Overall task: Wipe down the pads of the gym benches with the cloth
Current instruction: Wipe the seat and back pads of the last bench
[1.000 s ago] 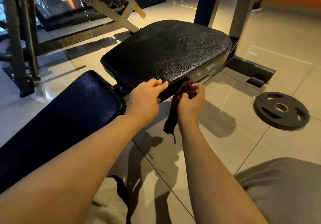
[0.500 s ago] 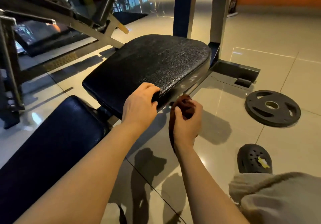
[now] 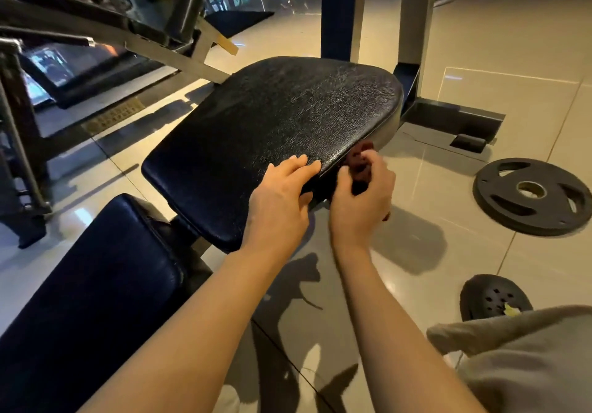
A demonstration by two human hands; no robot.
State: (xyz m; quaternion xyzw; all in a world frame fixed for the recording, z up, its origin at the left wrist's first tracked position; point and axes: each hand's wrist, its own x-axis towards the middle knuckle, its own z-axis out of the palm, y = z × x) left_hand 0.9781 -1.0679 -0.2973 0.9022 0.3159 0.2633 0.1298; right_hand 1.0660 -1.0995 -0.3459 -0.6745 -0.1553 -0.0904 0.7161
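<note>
A black textured seat pad (image 3: 272,124) fills the middle of the head view, with a second dark pad (image 3: 89,291) lower left. My left hand (image 3: 282,201) rests on the seat pad's near right edge, fingers straight on top and thumb under the rim. My right hand (image 3: 362,198) grips a bunched dark reddish-brown cloth (image 3: 360,159) against the side edge of the seat pad. Most of the cloth is hidden inside my fist.
A black weight plate (image 3: 531,196) lies on the tiled floor at the right. A black clog (image 3: 493,297) and my grey-clad knee (image 3: 528,364) are lower right. Blue and grey uprights (image 3: 339,12) stand behind the pad. Another machine frame (image 3: 96,28) is at the left.
My right hand has carried the cloth up from below the pad to its side edge. My left hand's fingers have straightened on top of the pad. The view has tilted slightly.
</note>
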